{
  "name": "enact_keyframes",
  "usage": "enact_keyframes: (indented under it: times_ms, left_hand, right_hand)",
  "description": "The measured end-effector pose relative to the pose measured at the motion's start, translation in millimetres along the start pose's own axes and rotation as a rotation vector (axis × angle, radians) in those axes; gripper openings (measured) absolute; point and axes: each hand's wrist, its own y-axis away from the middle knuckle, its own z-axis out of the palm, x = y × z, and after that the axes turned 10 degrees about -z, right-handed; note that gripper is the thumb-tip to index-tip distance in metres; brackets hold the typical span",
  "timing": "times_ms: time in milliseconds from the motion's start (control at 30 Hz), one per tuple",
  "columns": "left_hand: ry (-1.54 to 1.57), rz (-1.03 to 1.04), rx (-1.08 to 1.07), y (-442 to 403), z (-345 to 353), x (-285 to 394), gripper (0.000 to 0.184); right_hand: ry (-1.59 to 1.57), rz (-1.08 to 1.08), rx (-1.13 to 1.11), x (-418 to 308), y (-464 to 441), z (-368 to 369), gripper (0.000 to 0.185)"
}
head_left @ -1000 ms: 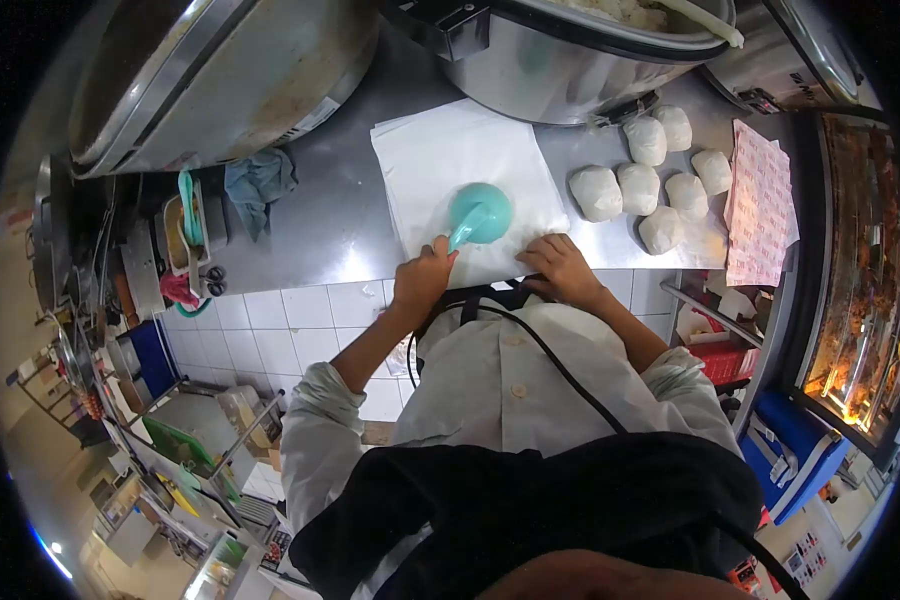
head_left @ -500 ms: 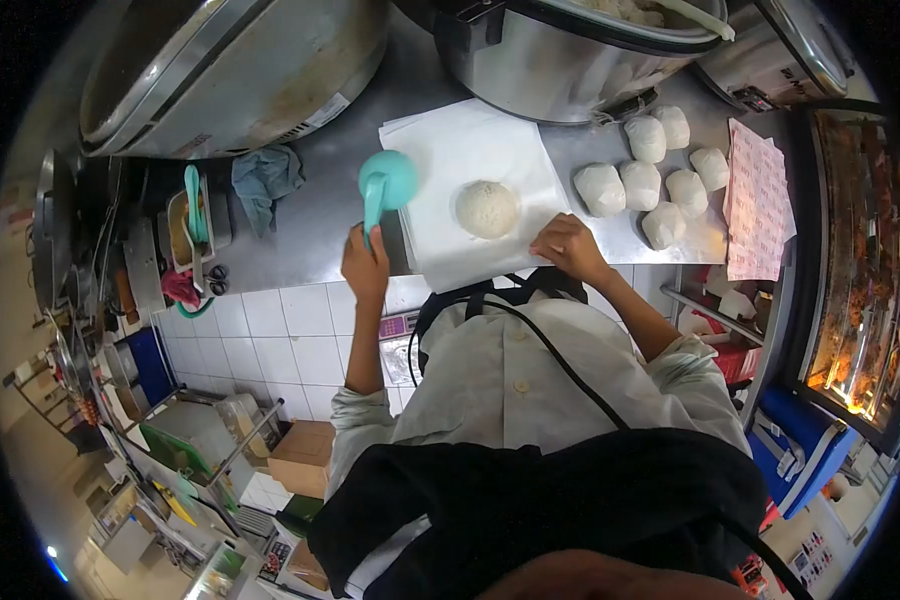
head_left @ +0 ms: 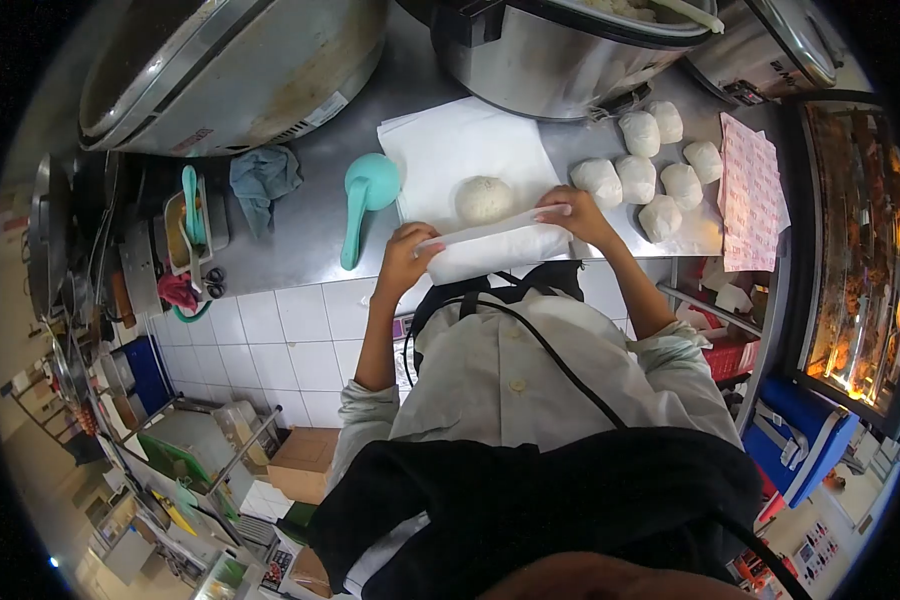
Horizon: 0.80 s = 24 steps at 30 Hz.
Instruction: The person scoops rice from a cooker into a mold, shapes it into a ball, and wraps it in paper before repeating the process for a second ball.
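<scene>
A rounded mound of white rice (head_left: 484,198) sits on a stack of white paper sheets (head_left: 440,145). The near edge of the top paper sheet (head_left: 500,245) is lifted and folded up toward the rice. My left hand (head_left: 408,258) pinches that sheet at its left corner. At the right end, my right hand (head_left: 578,214) grips the same sheet between thumb and fingers. Left of the stack, a turquoise scoop (head_left: 373,183) lies on the steel counter, bowl side down, with its handle toward me.
Several white paper-wrapped bundles (head_left: 636,180) stand at the right beside printed pink paper (head_left: 752,195). Large metal pots (head_left: 550,60) line the back. A grey-blue cloth (head_left: 264,182) and a small container with a turquoise utensil (head_left: 192,222) lie left. A lit food display (head_left: 850,260) stands far right.
My left hand has let go of the scoop, now lying on the counter, and taken the sheet's left corner. The sheet's near edge has been raised toward the rice by both hands.
</scene>
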Motion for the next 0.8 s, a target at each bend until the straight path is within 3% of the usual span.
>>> enact_keyframes:
  times_ms: [33, 133, 200, 267, 300, 333, 367, 400, 467, 533, 600, 633, 667, 700, 733, 767, 800]
  left_hand:
    - [-0.002, 0.089, 0.030, 4, -1, -2, 0.018]
    - [-0.020, 0.227, 0.034, 17, -3, -10, 0.012]
    - [0.018, 0.225, 0.070, 19, -6, -19, 0.009]
    - [0.057, 0.220, 0.103, 19, -5, -26, 0.007]
    - [0.068, 0.054, 0.115, 15, -5, -23, 0.007]
    - [0.078, -0.113, 0.127, 10, -5, -23, 0.008]
    - [-0.049, -0.153, 0.131, -1, -4, -27, 0.013]
    - [-0.049, -0.159, 0.132, -11, 1, -26, 0.013]
    - [-0.164, -0.024, 0.344, -28, 13, -17, 0.018]
    - [-0.250, -0.113, 0.318, -32, 20, -11, 0.017]
    - [-0.459, 0.054, 0.691, -29, 33, -16, 0.016]
    - [-0.456, 0.056, 0.689, -22, 43, -25, 0.016]
    - [-0.643, 0.240, 0.710, -8, 54, -37, 0.018]
    - [-0.829, 0.427, 0.724, 2, 61, -43, 0.022]
    - [-0.741, 0.581, 0.382, 5, 57, -29, 0.030]
    - [-0.638, 0.717, 0.040, 5, 54, -14, 0.039]
    - [-0.637, 0.712, 0.042, 5, 57, -7, 0.039]
  right_hand:
    - [0.113, -0.062, -0.078, 6, 5, -1, 0.009]
    - [0.043, -0.254, -0.096, -5, 27, 15, 0.008]
    - [0.065, -0.262, -0.111, -21, 34, 25, 0.004]
    - [-0.059, -0.158, 0.008, -17, 39, 37, 0.004]
    - [-0.096, -0.105, 0.154, -15, 36, 46, 0.011]
    - [-0.098, -0.102, 0.149, -8, 35, 47, 0.011]
    - [-0.119, 0.094, 0.192, 0, 31, 46, 0.017]
    - [-0.138, 0.290, 0.234, 8, 28, 47, 0.023]
    - [-0.049, 0.286, 0.266, 18, 25, 53, 0.031]
    - [-0.063, 0.336, 0.301, 18, 21, 56, 0.031]
    - [-0.081, 0.374, 0.311, 18, 20, 57, 0.030]
    - [-0.103, 0.411, 0.321, 15, 18, 57, 0.029]
    - [-0.101, 0.413, 0.323, 13, 16, 54, 0.029]
    - [0.093, 0.422, 0.237, 5, 11, 48, 0.023]
    - [0.287, 0.427, 0.146, 1, 6, 44, 0.018]
    - [0.288, 0.427, 0.143, 2, -1, 43, 0.018]
    - [0.382, 0.228, 0.232, 5, -13, 44, 0.016]
